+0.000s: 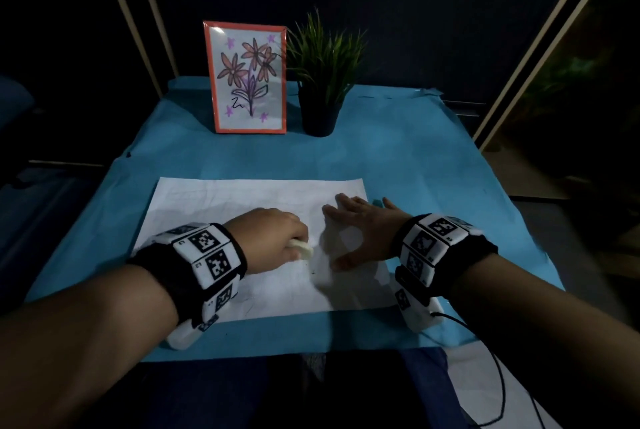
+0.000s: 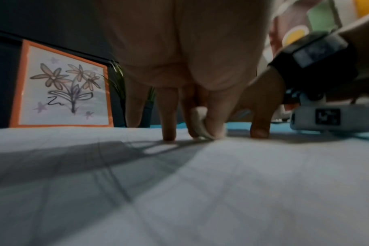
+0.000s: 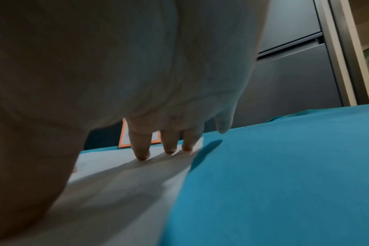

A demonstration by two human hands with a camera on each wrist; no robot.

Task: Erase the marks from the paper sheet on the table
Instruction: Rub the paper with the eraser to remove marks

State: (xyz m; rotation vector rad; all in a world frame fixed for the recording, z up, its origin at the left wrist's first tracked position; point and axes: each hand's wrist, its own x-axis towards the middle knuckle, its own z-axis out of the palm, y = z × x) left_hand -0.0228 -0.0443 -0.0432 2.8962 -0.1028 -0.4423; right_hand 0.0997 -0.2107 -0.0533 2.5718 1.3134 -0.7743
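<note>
Paper sheet (image 1: 242, 207) flat on blue-covered counter (image 1: 415, 158), near front edge. Left hand (image 1: 273, 238) grip pinching white eraser (image 1: 304, 249), tip against sheet. Right hand (image 1: 360, 227) grip wide, fingers (image 3: 140, 146) spread, pressing sheet's right edge. Framed flower drawing (image 1: 247, 78), potted plant (image 1: 320, 82) behind.

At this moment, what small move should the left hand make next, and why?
Probably drag the eraser toward the faint pencil marks near the paper sheet's front edge. The left hand pinches it against the sheet, and the right hand lies flat, holding the paper.
</note>
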